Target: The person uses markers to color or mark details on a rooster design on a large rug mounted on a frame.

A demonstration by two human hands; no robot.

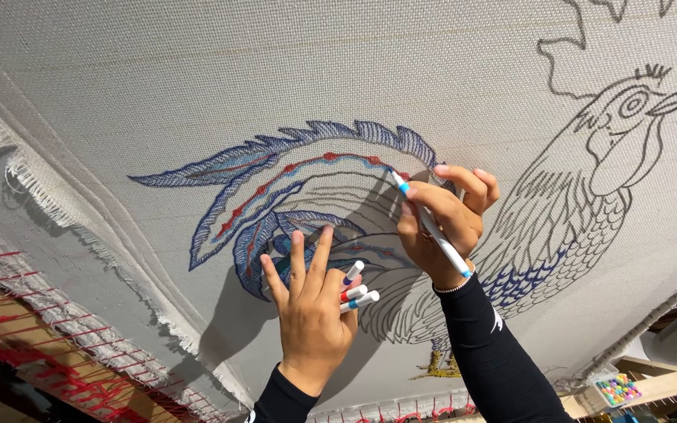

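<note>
the right hand point(444, 227) is gripping a blue marker point(430, 225), colouring the rooster outline point(589, 180) on stretched canvas point(197, 78) (tail half-filled), while the left hand point(311, 309), fingers spread flat, is pinching three spare markers point(356, 289).

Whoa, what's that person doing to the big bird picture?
A person is colouring a rooster drawing outlined on a big stretched cloth. The right hand holds a white marker with a blue tip against the tail feathers, which are partly filled in blue and red. The left hand presses flat on the cloth while gripping three spare markers. The rooster's head and most of its body are only outlines so far.
</note>
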